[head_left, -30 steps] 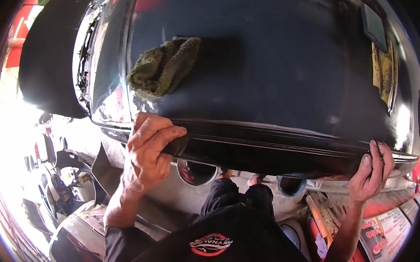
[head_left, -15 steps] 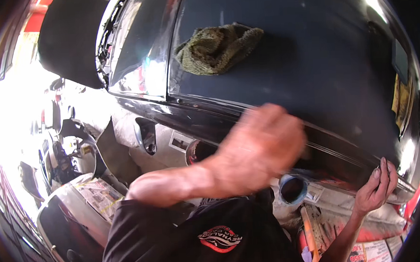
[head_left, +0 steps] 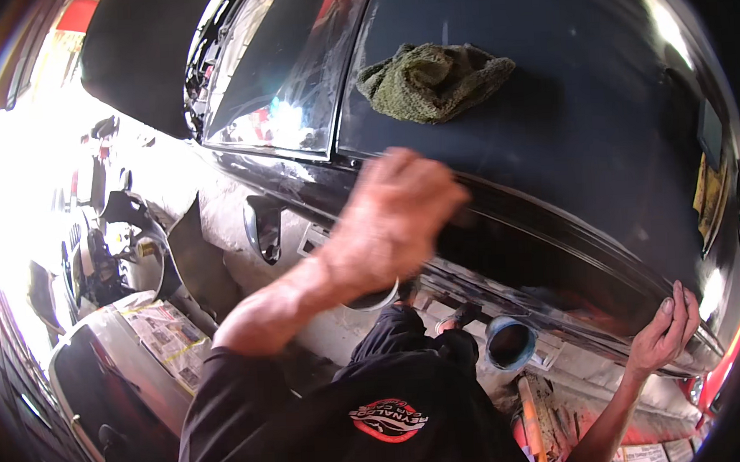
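A dark car roof point(head_left: 534, 164) fills the upper right of the view, its surface dull. At the roof's near edge, beside the windshield's corner, is my left hand point(head_left: 398, 217), closed like a fist and blurred by motion. Its fingertips are hidden, so whatever it grips cannot be made out. My right hand point(head_left: 664, 333) rests at the rear end of the same edge, its fingers extended against the rim. A crumpled olive-green cloth point(head_left: 435, 81) lies on the roof beyond my left hand, touched by neither hand.
The windshield point(head_left: 282, 77) and a raised black hood point(head_left: 139, 59) are at the upper left. Below the roof edge stands a blue-rimmed round container point(head_left: 511, 343). A bumper-like panel with newspaper point(head_left: 162, 338) and loose car parts point(head_left: 111, 244) lie on the left.
My left hand has moved left along the roof edge toward the windshield. The view has shifted, so the cloth appears farther right. My right hand stays at the rear edge.
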`<action>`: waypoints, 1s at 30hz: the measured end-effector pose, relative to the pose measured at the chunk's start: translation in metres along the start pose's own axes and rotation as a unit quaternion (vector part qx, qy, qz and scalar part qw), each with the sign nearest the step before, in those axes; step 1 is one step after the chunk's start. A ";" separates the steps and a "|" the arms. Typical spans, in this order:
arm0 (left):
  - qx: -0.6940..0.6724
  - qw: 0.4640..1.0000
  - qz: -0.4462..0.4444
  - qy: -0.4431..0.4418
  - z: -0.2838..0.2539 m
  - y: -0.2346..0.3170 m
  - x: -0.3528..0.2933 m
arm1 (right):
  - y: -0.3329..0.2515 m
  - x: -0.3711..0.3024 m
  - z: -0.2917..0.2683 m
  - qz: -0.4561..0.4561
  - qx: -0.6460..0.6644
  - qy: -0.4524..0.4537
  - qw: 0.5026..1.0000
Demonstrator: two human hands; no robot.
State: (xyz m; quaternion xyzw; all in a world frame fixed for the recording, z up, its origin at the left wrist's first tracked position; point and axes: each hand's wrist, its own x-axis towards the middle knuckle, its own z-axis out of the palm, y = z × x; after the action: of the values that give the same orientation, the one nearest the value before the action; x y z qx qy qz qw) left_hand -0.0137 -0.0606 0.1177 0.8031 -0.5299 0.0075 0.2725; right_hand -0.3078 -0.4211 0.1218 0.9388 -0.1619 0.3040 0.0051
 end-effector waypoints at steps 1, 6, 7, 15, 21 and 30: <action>0.047 0.998 -0.039 0.003 -0.010 -0.016 -0.011 | 0.001 -0.002 -0.003 -0.001 -0.006 0.001 1.000; 0.019 1.000 -0.018 0.010 -0.001 0.002 -0.004 | -0.010 0.006 0.010 0.005 0.002 0.008 1.000; 0.029 0.999 0.005 -0.036 0.009 0.030 0.013 | -0.009 0.006 0.013 0.000 0.005 0.008 1.000; 0.029 0.999 0.027 0.010 -0.010 -0.033 -0.012 | -0.006 0.003 0.003 0.012 -0.005 0.024 1.000; -0.013 0.991 0.122 -0.047 0.032 0.070 0.055 | -0.014 0.012 0.009 0.004 -0.003 0.027 1.000; 0.029 0.993 0.106 0.052 0.010 -0.005 0.009 | -0.010 0.005 -0.001 0.016 -0.019 0.037 0.999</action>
State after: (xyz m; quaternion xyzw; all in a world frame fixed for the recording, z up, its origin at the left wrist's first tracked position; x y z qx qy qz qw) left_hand -0.0082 -0.0710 0.1096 0.7488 -0.5965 0.0931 0.2737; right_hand -0.3019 -0.4132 0.1258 0.9239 -0.1827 0.3353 0.0240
